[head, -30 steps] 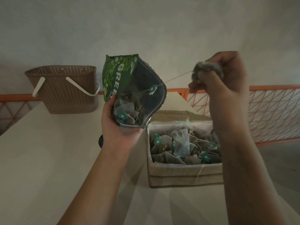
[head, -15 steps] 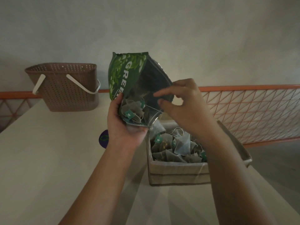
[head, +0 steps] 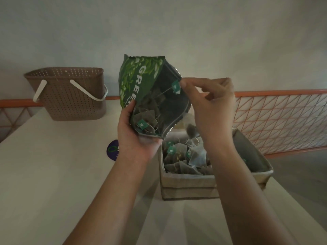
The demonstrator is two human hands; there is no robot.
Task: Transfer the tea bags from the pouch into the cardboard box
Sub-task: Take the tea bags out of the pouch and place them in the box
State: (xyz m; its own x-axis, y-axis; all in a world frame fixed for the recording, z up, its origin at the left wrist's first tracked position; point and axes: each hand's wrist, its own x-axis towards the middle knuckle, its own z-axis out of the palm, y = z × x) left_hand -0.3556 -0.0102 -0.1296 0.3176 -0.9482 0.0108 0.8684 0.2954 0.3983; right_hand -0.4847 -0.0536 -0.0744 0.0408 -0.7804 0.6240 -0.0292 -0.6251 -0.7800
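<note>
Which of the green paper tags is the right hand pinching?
The tag at the pouch's upper mouth edge, pinched by the right hand, its string taut into the pouch. The others lie loose in the pouch or box.

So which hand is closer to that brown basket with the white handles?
The left. The left hand grips the pouch just to the right of the brown basket; the right hand, pinching a tea bag tag, is farther right, beyond the pouch.

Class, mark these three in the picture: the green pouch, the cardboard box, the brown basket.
green pouch [head: 139, 82], head view, printed front panel.
cardboard box [head: 187, 186], head view, near outer wall.
brown basket [head: 70, 101], head view, perforated front wall.
</note>
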